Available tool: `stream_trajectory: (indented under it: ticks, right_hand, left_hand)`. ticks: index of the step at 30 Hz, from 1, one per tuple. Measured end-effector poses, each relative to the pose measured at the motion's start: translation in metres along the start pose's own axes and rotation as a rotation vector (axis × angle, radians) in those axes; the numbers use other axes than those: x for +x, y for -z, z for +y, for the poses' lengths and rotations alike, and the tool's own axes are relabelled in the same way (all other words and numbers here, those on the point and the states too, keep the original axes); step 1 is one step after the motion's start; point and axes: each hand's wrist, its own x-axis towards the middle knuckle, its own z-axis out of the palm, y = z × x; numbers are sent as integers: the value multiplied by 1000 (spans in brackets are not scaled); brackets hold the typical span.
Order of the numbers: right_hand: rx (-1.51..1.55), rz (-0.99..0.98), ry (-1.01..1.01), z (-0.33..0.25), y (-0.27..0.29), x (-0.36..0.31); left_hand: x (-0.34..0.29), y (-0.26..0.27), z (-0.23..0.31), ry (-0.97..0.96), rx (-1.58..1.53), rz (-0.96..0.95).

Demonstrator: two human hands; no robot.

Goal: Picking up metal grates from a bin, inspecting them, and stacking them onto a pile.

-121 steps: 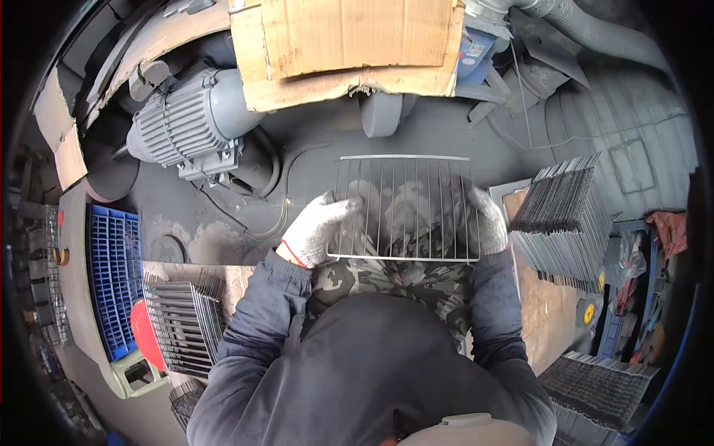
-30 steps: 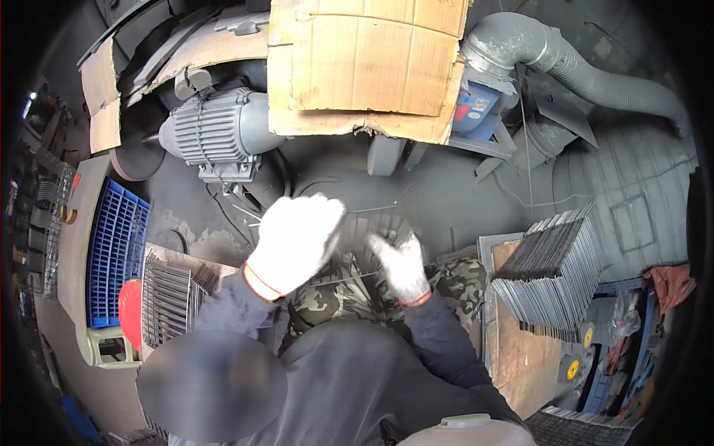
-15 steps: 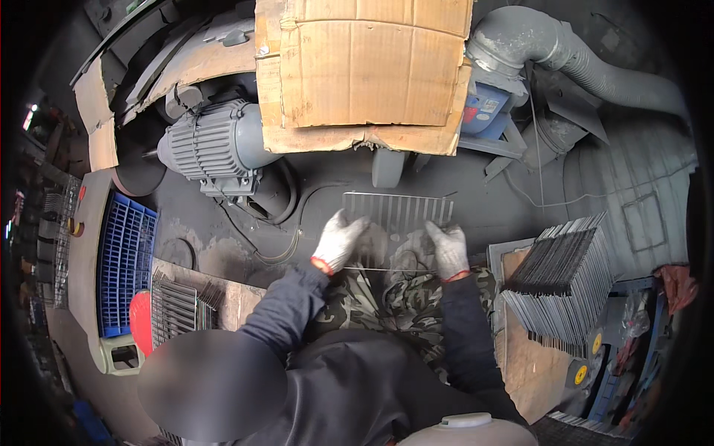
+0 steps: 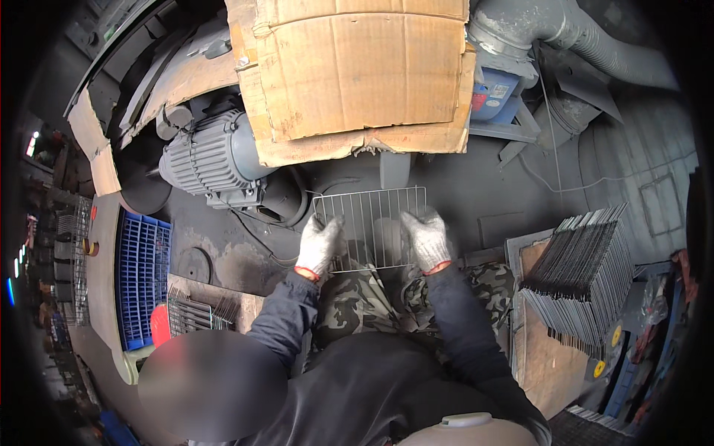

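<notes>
A thin rectangular wire rack (image 4: 375, 223) with parallel bars is held out in front of my lap. My left hand (image 4: 320, 244), in a white knit glove with a red cuff, is closed on its left side. On its right side, my right hand (image 4: 429, 238) grips it in a matching glove. To my right a tall stack of similar wire racks (image 4: 576, 271) stands on a board. Several more racks (image 4: 197, 311) stand at my left, beside a red rounded thing (image 4: 161, 325).
Ahead, a large cardboard sheet (image 4: 357, 74) covers a machine. A grey electric motor (image 4: 204, 160) sits at its left, a ribbed duct (image 4: 595, 41) at its right. A blue plastic grid crate (image 4: 145, 279) stands at the left. Cables lie on the floor beneath the motor.
Both hands have shifted left with the rack, which now tilts slightly the other way. The surroundings have moved a little in the picture as my head moved.
</notes>
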Motion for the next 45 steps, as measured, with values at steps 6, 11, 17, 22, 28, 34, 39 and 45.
stream_trajectory:
  ticks: [6,11,17,22,28,34,39,45]
  right_hand:
    - [92,94,2,-42,46,-26]
    - [-94,166,145,-53,92,-17]
    - [-29,41,17,4,40,17]
    - [2,6,-29,-4,5,3]
    - [175,86,87,-33,76,-9]
    - [-129,79,77,-36,70,4]
    - [-176,-44,153,-12,-2,10]
    - [137,-117,-188,-50,38,-14]
  left_hand:
    - [-2,-56,17,120,129,-133]
    - [10,-92,-26,6,147,-154]
    - [2,-41,-4,87,-19,22]
    - [12,-5,-15,53,14,50]
    - [13,-81,-20,101,28,-109]
    - [8,-76,-13,138,-1,-40]
    - [15,8,-14,130,-9,36]
    - [21,-23,11,306,-4,-34]
